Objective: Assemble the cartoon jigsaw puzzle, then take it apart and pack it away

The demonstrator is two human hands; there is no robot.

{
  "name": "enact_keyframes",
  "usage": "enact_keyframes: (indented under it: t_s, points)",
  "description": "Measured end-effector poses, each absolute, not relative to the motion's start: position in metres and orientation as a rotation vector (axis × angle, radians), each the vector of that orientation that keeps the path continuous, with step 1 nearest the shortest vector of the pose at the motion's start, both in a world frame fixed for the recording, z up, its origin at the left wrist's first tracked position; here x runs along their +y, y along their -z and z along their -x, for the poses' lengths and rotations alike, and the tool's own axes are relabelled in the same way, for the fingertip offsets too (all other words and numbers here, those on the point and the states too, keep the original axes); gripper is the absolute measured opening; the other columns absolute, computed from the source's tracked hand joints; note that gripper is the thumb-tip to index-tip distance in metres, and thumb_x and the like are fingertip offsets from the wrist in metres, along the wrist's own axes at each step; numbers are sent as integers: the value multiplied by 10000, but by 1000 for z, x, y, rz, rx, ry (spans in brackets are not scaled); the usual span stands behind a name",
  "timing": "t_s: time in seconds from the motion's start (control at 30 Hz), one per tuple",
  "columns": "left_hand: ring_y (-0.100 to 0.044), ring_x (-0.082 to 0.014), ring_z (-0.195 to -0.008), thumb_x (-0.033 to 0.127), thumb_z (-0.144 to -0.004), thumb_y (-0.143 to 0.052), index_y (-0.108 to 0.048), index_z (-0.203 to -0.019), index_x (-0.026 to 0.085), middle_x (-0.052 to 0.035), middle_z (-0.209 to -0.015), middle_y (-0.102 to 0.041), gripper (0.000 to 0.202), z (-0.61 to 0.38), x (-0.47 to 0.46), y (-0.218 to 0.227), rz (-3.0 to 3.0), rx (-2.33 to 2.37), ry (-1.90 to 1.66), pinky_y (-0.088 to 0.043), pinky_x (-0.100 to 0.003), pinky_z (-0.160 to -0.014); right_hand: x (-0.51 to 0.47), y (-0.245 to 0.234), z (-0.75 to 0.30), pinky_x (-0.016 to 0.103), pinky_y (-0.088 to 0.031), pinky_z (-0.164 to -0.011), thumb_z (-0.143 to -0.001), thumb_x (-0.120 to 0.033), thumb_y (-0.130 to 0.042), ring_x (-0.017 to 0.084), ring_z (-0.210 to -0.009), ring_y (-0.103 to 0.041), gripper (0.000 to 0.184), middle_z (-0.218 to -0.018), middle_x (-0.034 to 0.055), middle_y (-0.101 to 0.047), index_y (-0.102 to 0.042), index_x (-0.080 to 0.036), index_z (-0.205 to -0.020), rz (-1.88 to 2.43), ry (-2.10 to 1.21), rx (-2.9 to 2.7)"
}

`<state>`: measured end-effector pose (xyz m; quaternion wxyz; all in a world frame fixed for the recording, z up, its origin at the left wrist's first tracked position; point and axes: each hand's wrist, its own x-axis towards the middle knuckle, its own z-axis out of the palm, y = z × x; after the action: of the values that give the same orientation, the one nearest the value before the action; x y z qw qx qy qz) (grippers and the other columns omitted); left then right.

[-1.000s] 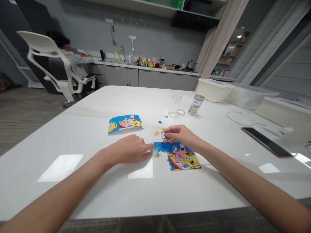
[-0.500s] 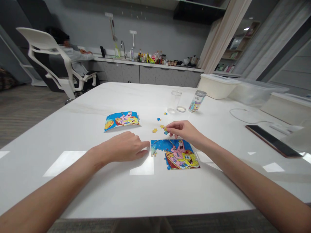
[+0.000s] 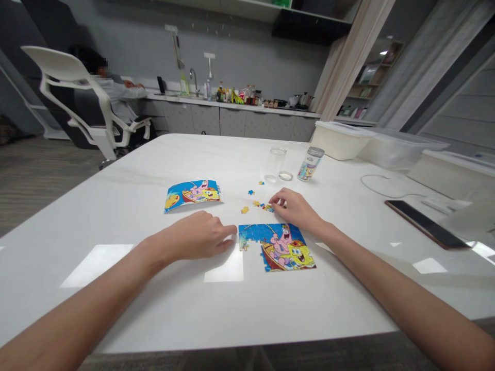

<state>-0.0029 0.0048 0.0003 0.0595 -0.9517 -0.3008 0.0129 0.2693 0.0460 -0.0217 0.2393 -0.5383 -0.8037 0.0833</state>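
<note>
A partly assembled cartoon jigsaw puzzle (image 3: 279,247) lies on the white table (image 3: 162,170) in front of me. My left hand (image 3: 197,235) rests on the table, fingers curled, fingertips touching the puzzle's left edge. My right hand (image 3: 293,207) is just beyond the puzzle's top edge, its fingertips down on a few loose puzzle pieces (image 3: 259,204); whether it grips one is hidden. A printed picture card (image 3: 192,194) of the same cartoon lies to the left.
A clear cup (image 3: 277,162), a small lid (image 3: 286,176) and a printed jar (image 3: 309,164) stand beyond the pieces. A phone (image 3: 425,223), a cable (image 3: 381,185) and plastic bins (image 3: 342,140) lie right. A person sits in a white chair (image 3: 73,93) far left.
My right hand has moved from over the puzzle's top edge away to the loose pieces and lowered its fingertips onto them. My left hand has stayed put.
</note>
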Motion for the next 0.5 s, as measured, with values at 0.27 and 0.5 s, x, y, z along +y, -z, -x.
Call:
enact_keyframes:
  t_s: [0.27,0.5]
  points:
    - [-661,-253,-856,353,-973,-374,-564,-1270,120,-133,-892,-723,423,-19,32,20,2694,-1444,305,-463,-338,-716,40,23,-261,333,-461,-814,-843,-135,-530,182,-862,-587,182,-967,68,-607,-686,-188,-921,1391,-203,-2264]
    - [-650,-242,-831,435,-935,-442,-671,-1133,177,-79,-757,-708,398,-38,46,11,2808,-1532,249,-455,-309,-691,38,24,-260,332,-462,-805,-853,-154,-521,182,-853,-587,173,-944,65,-609,-684,-191,-903,1391,-199,-2253]
